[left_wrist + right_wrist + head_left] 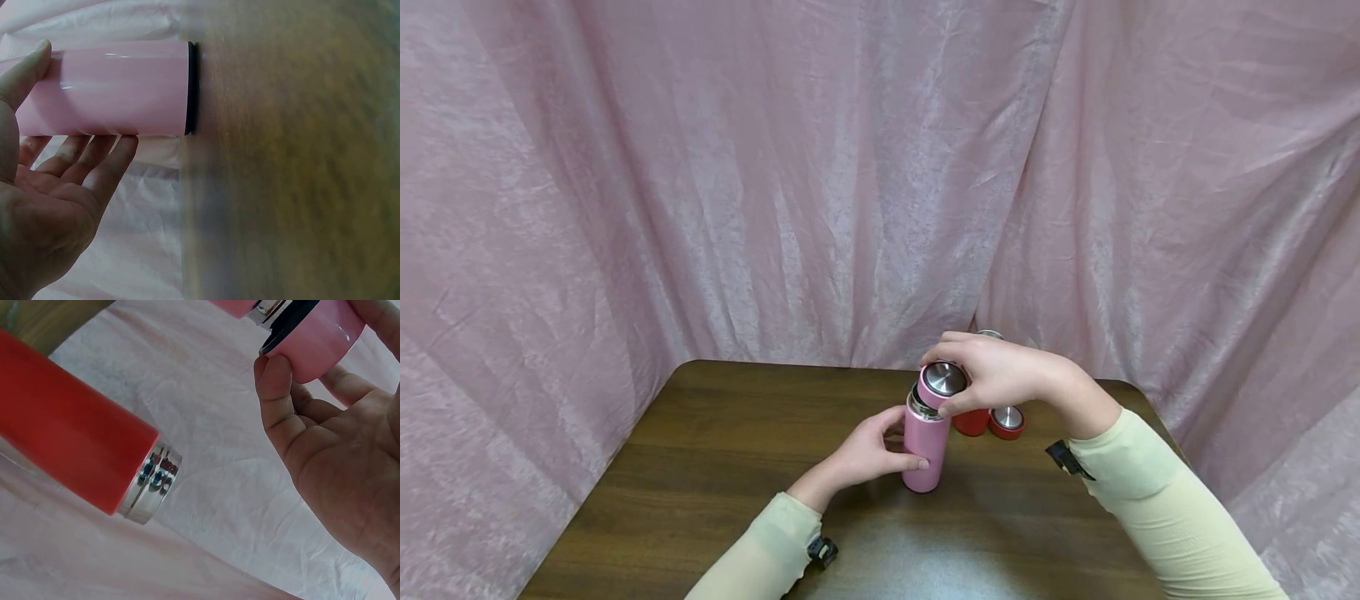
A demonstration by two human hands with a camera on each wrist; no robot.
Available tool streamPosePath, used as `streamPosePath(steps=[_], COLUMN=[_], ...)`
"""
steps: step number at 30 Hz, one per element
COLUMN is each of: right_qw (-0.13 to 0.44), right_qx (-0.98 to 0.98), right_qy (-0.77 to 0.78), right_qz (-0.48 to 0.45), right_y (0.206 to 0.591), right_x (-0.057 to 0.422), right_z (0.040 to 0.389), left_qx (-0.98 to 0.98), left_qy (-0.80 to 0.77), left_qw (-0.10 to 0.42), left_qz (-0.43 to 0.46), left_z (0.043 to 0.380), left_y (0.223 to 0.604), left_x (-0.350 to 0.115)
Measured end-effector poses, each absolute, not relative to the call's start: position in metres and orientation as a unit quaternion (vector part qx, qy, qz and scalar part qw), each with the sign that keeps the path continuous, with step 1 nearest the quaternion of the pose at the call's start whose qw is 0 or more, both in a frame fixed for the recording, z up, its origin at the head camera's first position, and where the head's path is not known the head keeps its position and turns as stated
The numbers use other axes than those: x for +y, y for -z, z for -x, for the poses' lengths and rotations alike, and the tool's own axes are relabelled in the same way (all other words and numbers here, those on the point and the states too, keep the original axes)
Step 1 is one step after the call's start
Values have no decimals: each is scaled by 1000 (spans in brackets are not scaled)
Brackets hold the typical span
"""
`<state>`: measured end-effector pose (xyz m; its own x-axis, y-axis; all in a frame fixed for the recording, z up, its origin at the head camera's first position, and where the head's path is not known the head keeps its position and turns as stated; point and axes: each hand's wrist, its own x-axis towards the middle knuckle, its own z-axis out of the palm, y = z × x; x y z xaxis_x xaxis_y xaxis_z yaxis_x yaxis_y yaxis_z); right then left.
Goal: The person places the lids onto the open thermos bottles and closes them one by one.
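Note:
A pink thermos bottle [927, 437] stands upright on the table, its steel neck bared. My left hand [868, 450] holds its body, with the thumb on one side and the fingers on the other; the left wrist view shows the bottle's dark base rim. Over the mouth, my right hand [996, 367] grips a pink lid [945, 380] with a steel top. The lid is tilted and off the neck, its dark inside edge showing in the right wrist view. Behind the right hand stands a red thermos bottle [75, 425] without a lid, partly hidden in the head view.
A red lid [1007, 422] with a steel top lies on the table beside the red bottle. The brown wooden table [737, 467] reaches back to a pink curtain [775, 183] that hangs behind it and at both sides.

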<state>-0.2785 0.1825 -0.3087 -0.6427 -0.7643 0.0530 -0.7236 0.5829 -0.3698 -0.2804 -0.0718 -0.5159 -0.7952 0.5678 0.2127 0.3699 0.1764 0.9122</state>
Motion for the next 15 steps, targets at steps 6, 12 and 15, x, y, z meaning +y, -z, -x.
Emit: streamPosePath(steps=[6,12,15], right_qw=[53,54,52], right_qx=[885,883,883], right_qy=[179,180,179], right_qz=[427,429,431], right_y=[309,310,311], right_x=[178,175,175], right_z=[278,278,279], left_qx=[761,763,762], left_qy=[-566,-565,-567], left_qw=[91,92,92], left_qz=[-304,-301,-300], left_z=[281,281,280], left_y=[516,517,517], left_x=[-72,-71,-71])
